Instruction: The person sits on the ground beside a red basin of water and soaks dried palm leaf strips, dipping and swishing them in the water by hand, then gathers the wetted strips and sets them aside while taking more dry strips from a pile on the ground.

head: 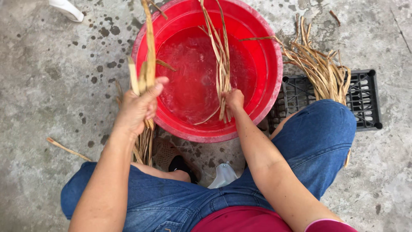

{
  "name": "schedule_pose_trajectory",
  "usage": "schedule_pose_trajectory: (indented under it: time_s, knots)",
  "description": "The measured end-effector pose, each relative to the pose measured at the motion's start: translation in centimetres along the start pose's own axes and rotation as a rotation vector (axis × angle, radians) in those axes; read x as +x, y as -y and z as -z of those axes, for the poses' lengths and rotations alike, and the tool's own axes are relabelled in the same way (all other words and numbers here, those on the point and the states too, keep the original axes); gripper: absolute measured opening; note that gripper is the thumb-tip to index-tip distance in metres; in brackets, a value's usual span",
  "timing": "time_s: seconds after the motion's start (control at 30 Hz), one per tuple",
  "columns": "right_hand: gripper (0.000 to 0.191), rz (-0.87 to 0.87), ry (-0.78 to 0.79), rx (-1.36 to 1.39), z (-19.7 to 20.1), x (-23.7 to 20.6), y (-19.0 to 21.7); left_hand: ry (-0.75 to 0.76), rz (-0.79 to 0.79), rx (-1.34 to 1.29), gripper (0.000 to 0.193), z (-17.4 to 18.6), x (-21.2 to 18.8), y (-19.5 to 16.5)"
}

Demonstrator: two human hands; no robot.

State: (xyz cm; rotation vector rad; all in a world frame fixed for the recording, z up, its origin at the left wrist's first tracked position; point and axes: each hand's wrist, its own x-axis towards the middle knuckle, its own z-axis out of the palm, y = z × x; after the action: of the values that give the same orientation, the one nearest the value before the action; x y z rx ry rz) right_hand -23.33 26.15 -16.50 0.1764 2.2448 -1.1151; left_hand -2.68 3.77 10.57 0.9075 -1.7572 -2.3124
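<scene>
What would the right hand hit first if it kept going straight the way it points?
Probably the water in the red basin: the right hand, gripping wet straw strips, points into it, though depth is unclear.

A bundle of dry tan strips (146, 64) is held upright beside a red basin (274, 77). A second bundle (222, 60) is held inside the basin, its lower ends dipped in the water, its upper ends leaning over the far rim.
</scene>
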Motion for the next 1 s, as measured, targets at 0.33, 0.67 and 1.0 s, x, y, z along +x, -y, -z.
schedule_pose_trajectory:
  time_s: [0.33, 0.67, 1.0]
  knots:
    - [0.016, 0.095, 0.107, 0.505, -0.3, -2.3, 3.4, 0.119, -0.056, 0.468, 0.03, -1.4, 6.0, 9.0]
    - [0.023, 0.296, 0.419, 0.868, -2.0, -9.9, 8.0, 0.031, 0.129, 0.938, 0.052, -4.6, 8.7, 10.9]
    - [0.021, -0.083, 0.232, 1.235, 1.5, -1.3, 4.0, 0.199, 0.156, 0.883, 0.03, -3.6, 4.9, 10.4]
